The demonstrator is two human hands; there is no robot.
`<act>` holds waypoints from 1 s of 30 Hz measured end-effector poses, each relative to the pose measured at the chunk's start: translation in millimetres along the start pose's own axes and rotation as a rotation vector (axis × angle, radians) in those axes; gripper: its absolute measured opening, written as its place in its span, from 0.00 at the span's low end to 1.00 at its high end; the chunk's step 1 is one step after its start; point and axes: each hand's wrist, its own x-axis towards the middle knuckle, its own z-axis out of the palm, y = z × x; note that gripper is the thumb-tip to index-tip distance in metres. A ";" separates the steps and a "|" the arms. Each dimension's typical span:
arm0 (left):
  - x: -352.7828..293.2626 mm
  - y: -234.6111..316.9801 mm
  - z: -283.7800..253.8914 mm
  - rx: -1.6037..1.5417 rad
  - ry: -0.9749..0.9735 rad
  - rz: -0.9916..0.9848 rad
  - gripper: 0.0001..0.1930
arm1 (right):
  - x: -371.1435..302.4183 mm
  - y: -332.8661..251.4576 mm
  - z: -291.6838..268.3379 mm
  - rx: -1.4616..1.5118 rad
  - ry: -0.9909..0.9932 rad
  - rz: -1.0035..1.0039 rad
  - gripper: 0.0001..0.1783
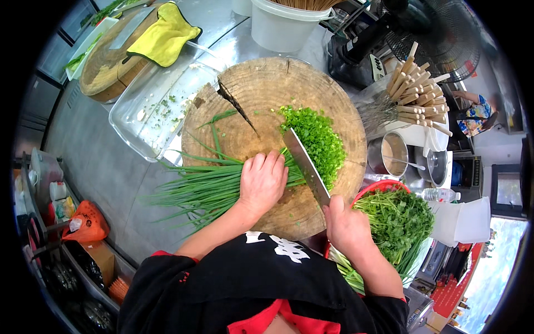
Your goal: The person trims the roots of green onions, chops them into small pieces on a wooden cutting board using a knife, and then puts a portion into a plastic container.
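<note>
A bundle of long green onions (206, 182) lies across a round wooden chopping block (250, 83), its ends hanging past the left edge. My left hand (264, 181) presses down on the bundle with bent fingers wrapped over it. In my right hand (347, 222) is the handle of a cleaver (306, 166). The blade stands at the cut end of the bundle, close to my left fingertips. Beyond the blade, to the right, sits a heap of finely chopped green onion (317, 139). A wide crack runs through the block's far left part.
A clear plastic tray (133, 119) with green bits touches the block's left side. Behind it, a yellow cloth (167, 36) rests on another block (97, 75). At right are a red-rimmed basket of herbs (395, 222), a metal pot (380, 164), wooden-handled skewers (417, 89) and a fan (439, 39).
</note>
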 end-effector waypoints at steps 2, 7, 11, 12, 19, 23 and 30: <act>-1.5 -0.6 0.4 -0.013 -0.006 0.003 0.14 | 0.4 1.1 10.5 -0.061 -0.028 -0.002 0.11; -3.7 0.7 -0.3 -0.019 -0.034 -0.005 0.15 | 14.1 -4.3 15.7 -0.037 -0.148 -0.002 0.07; -0.7 0.6 0.3 -0.036 -0.011 -0.013 0.14 | 32.5 -13.1 33.2 -0.117 -0.102 -0.004 0.07; -0.6 0.2 0.3 -0.033 -0.003 -0.011 0.14 | 36.7 -10.7 26.0 -0.082 -0.107 0.009 0.07; -0.9 -2.2 1.8 -0.042 0.020 -0.013 0.15 | 15.9 -3.4 -6.3 0.032 0.038 0.038 0.12; -0.8 -1.2 -0.7 -0.031 0.008 -0.047 0.15 | -0.5 -8.4 -4.1 -0.006 0.004 0.005 0.11; -3.6 0.0 0.2 -0.026 0.022 -0.036 0.14 | 13.9 -14.4 18.3 -0.049 -0.069 0.010 0.06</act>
